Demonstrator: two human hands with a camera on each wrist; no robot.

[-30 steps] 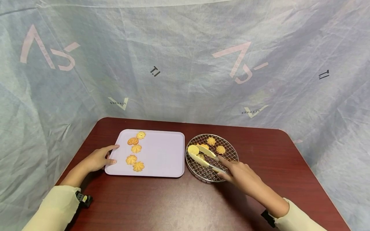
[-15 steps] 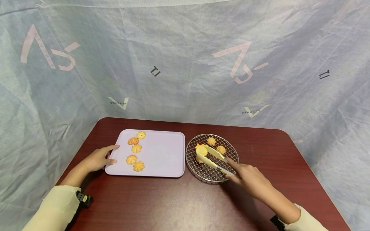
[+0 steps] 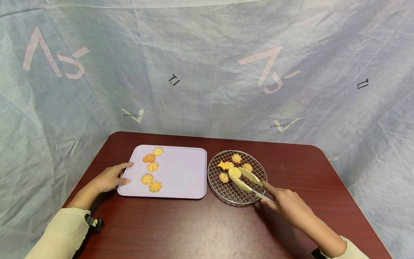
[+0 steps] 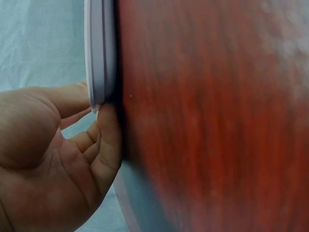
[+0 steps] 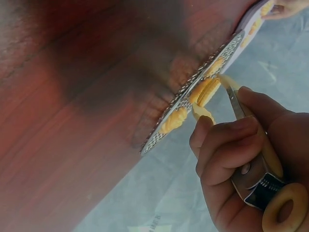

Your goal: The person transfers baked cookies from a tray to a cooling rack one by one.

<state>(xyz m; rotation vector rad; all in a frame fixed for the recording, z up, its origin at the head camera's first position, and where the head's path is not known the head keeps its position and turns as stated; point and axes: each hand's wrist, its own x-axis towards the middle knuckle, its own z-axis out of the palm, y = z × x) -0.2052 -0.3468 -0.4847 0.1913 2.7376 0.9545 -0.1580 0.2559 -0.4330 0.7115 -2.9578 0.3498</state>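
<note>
My right hand (image 3: pixel 292 205) grips a pair of tongs (image 3: pixel 240 184) with metal arms and cream tips. Between those tips sits a round pale-yellow sandwich cookie (image 3: pixel 234 173), over the middle of the round wire rack (image 3: pixel 237 197). In the right wrist view, the cookie (image 5: pixel 209 92) appears edge-on close above the mesh. My left hand (image 3: pixel 111 178) pinches the left edge of a pale lilac tray (image 3: pixel 181 172); in the left wrist view the tray's rim (image 4: pixel 99 58) lies between thumb and fingers. Several flower-shaped cookies (image 3: pixel 155 186) and a pretzel-shaped cookie (image 3: pixel 149 158) lie along the tray's left side.
On the rack around the tongs lie a fish-shaped cookie (image 3: pixel 226 165), a small round cookie (image 3: pixel 224 177), a star-shaped cookie (image 3: pixel 236 158) and a swirl cookie (image 3: pixel 247 167). Both tray and rack stand on a dark red wooden table (image 3: pixel 168 226), with a grey cloth (image 3: pixel 207 72) behind.
The tongs and the round cookie have moved right and slightly nearer across the rack, uncovering the fish-shaped cookie and the small round one. My left hand and the tray have stayed still.
</note>
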